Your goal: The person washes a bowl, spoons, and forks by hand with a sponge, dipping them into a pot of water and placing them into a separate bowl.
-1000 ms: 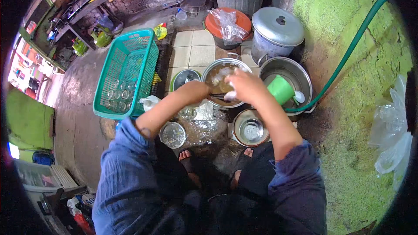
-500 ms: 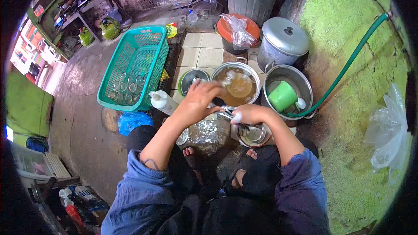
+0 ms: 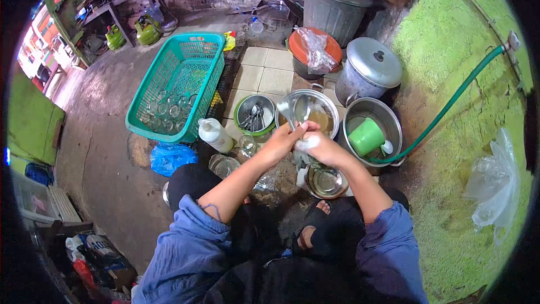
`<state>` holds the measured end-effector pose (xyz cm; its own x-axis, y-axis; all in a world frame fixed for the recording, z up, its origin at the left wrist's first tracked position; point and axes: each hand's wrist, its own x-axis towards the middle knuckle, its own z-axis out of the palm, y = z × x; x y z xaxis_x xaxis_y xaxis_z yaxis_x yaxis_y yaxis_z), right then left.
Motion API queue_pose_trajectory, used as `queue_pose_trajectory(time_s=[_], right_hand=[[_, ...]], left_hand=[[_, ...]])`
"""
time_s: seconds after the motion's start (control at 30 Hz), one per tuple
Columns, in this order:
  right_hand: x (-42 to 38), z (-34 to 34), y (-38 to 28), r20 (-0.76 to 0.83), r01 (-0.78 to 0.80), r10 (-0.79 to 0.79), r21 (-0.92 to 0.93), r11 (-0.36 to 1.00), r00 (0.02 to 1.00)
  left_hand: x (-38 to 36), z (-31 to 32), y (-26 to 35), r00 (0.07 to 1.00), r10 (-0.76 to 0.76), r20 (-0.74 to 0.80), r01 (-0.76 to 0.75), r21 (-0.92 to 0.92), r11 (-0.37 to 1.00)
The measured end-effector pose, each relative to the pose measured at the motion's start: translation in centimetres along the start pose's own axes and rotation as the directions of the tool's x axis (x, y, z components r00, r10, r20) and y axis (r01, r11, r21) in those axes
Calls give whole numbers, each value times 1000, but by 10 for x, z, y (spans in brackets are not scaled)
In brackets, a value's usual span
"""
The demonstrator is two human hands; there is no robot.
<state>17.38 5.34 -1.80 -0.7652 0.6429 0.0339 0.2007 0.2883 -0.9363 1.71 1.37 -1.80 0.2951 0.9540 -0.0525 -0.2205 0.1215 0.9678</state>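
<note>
One bag (image 3: 104, 253): far left of the water pot (image 3: 337, 114), its pale lettering not fully legible
Left hand (image 3: 281, 145): in front of the pot, pinching utensils
Utensils (image 3: 287, 111): between both hands, rising over the pot's left side; shiny metal, blurred
Right hand (image 3: 325, 151): in front of the pot, closed around the utensils, foamy

Basket (image 3: 194, 70): on the floor (image 3: 112, 163), left; drinking glasses (image 3: 169, 110) inside, near end. Plastic bag (image 3: 172, 159): before basket. Bottle (image 3: 215, 135): right of basket's near end. Utensil bowl (image 3: 272, 115): behind and right of bottle; spoons (image 3: 255, 117) inside. Basin (image 3: 336, 114): right of utensil bowl; liquid within. Open pot (image 3: 395, 121): right of basin; mug (image 3: 365, 137) inside. Lidded pot (image 3: 368, 70): behind open pot. Bin (image 3: 335, 14): farther back.
</note>
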Motion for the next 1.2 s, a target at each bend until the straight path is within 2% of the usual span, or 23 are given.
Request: queue_pose_trajectory(time_s=[0.07, 0.1, 0.17, 0.2, 0.3, 0.37, 0.4, 0.43, 0.47, 0.53, 0.57, 0.6, 0.67, 0.8, 0.83, 0.87, 0.93, 0.97, 1.0, 1.07, 1.1, 1.13, 1.2], right_hand=[[4, 3, 4, -44, -106, 99, -207, 973, 994], [1, 1, -7, -41, -113, 106, -287, 951, 994], [-2, -8, -21, -67, -141, 125, -330, 933, 990], [-4, -13, -27, -98, -169, 142, -369, 914, 985], [-6, -26, -47, -330, -192, 57, -391, 900, 942], [-4, -27, -58, -389, -185, 10, -417, 890, 921], [0, -22, -60, -420, 15, -251, -490, 872, 872], [3, -16, -61, -426, 199, -493, -568, 798, 759], [3, -7, -64, -392, 204, -474, -560, 803, 789], [5, 4, -53, -252, 274, -530, -635, 722, 810], [3, 7, -41, -143, 209, -441, -725, 656, 886], [2, 1, -31, -102, 198, -448, -795, 573, 888], [6, -7, -16, -115, 141, -524, -895, 424, 844], [13, -22, -8, -140, 106, -428, -859, 501, 893], [14, -27, -7, -90, 167, -520, -889, 427, 849], [16, -33, -7, -95, 164, -518, -888, 431, 850], [19, -48, -7, -266, 50, -540, -865, 500, 798], [21, -55, -5, -326, 64, -620, -851, 521, 714], [19, -54, -11, -324, 66, -623, -852, 519, 712], [12, -45, -29, -498, -30, -559, -764, 645, 663], [12, -32, -31, -526, 16, -490, -671, 741, 695], [7, -19, -38, -463, 29, -465, -685, 728, 755], [4, -3, -30, -241, 108, -469, -791, 602, 850]], left_hand=[[4, -4, -4, 998, 64, 11, -63, -90, 994], [5, -5, -3, 997, 64, -52, -72, -187, 980], [7, -10, 1, 983, 46, -176, -103, -330, 938], [7, -14, 6, 984, 46, -175, -102, -327, 940], [5, -17, 16, 970, -66, -235, -22, -351, 936], [6, -23, 2, 983, -93, -158, 31, -358, 933], [7, -23, -4, 990, -119, -81, 83, -351, 933], [2, -13, 3, 984, -175, -32, 150, -382, 912], [0, -4, 2, 979, -203, -36, 172, -399, 901], [-14, 22, 23, 967, -256, -2, 252, -160, 954], [-14, 24, 2, 968, -248, 48, 251, -70, 965], [-15, 21, -9, 949, -247, 195, 270, -105, 957], [-26, 30, 5, 962, -180, 203, 215, -170, 962], [-21, 20, -2, 933, -245, 262, 282, -116, 952], [-20, 22, 1, 941, -246, 233, 281, -129, 951], [-21, 24, 3, 948, -246, 205, 277, -142, 950], [-21, 24, 5, 944, -246, 222, 277, -123, 953], [-20, 24, 4, 956, -228, 183, 256, -147, 955], [-20, 23, 4, 968, -209, 141, 232, -170, 958], [-13, 15, 4, 974, -194, 120, 216, -209, 954], [-11, 11, 4, 978, -183, 100, 202, -251, 947], [-11, 10, 6, 979, -180, 92, 198, -254, 947], [-13, 12, 13, 987, -163, -2, 154, -319, 935]])
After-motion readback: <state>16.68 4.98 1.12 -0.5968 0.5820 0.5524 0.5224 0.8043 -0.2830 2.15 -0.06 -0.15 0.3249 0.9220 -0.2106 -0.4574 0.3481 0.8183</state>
